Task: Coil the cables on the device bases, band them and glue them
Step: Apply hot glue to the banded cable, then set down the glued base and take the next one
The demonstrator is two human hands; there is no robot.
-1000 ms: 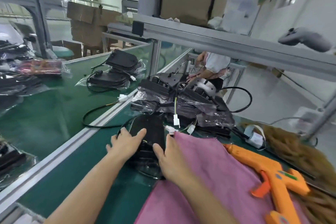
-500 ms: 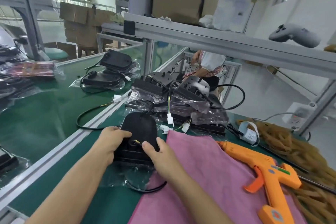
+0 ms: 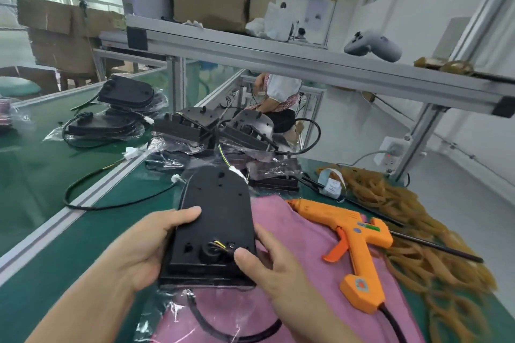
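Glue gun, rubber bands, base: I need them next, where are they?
Glue gun (image 3: 359,227): head view, on its body.
Rubber bands (image 3: 418,220): head view, mid-pile.
Base (image 3: 214,214): head view, on its flat underside.

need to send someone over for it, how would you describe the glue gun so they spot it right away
Start at the pink cloth spread on the green bench, just right of the black device base held in both hands. The glue gun lies on that cloth's right side, beside the heap of tan rubber bands. It is the only bright orange, pistol-shaped tool there, with a black cord trailing from its handle.
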